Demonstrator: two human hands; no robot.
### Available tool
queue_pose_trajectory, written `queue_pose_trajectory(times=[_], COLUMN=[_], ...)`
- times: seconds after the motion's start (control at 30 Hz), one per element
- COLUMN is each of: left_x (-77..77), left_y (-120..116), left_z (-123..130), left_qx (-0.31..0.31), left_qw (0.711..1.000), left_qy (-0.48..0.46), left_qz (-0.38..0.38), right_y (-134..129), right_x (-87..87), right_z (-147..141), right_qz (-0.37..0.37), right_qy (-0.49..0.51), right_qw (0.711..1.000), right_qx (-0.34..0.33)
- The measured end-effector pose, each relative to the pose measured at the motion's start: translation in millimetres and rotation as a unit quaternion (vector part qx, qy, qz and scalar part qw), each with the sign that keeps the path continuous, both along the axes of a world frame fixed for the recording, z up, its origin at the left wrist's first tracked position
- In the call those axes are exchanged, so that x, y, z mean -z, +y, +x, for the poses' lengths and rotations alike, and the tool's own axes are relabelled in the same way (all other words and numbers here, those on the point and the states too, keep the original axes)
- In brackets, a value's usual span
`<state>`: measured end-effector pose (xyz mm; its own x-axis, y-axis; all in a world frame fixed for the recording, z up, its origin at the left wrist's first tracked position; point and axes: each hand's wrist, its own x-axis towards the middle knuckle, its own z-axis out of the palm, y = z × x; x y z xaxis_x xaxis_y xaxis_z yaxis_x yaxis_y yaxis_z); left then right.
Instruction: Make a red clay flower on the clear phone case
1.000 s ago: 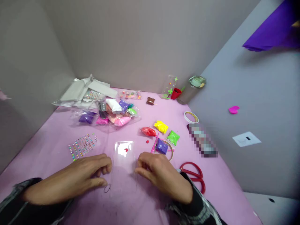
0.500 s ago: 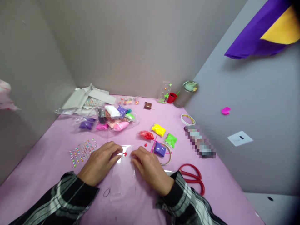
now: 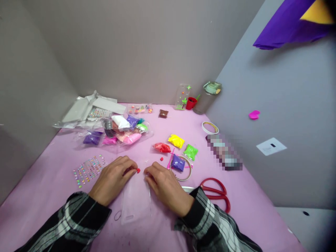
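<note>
A clear phone case [image 3: 135, 206] lies flat on the table in front of me, its top end between my hands. My left hand [image 3: 112, 180] is closed in a pinch, with a small red clay piece [image 3: 138, 170] at its fingertips over the upper part of the case. Opposite it, my right hand [image 3: 165, 185] has thumb and fingers drawn together at the upper right edge of the case. What its fingertips hold, if anything, is hidden. Just beyond the right hand is a tiny red clay ball [image 3: 161, 159], with a red clay packet [image 3: 162, 147] behind it.
Yellow [image 3: 176, 141], green [image 3: 191, 152] and purple clay packets [image 3: 178, 163] lie right of centre, the purple one on a tape roll [image 3: 189, 175]. Red-handled scissors [image 3: 215, 189] rest beside my right forearm. Left are a gem sticker sheet [image 3: 89, 170] and bagged clay [image 3: 126, 131]; a bottle [image 3: 206, 99] stands behind.
The red clay piece, lying between my hands on the case before, is now at my left fingertips. My right hand stays near the case's edge. The camera view has shifted slightly.
</note>
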<state>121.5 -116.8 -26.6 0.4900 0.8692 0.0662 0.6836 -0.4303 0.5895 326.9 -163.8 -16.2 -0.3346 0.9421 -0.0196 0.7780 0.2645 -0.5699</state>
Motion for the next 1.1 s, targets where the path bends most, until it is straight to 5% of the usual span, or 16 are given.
queue_pose_trajectory(times=[1.1], left_x=[2.9], left_y=[16.7], left_z=[1.0], left_qx=[0.027], left_qw=[0.997], left_qy=[-0.053], left_qz=[0.055], right_y=[-0.1], right_x=[-0.2], right_z=[1.3], right_qz=[0.000], right_qy=[-0.004], right_qw=[1.000], right_qx=[-0.007])
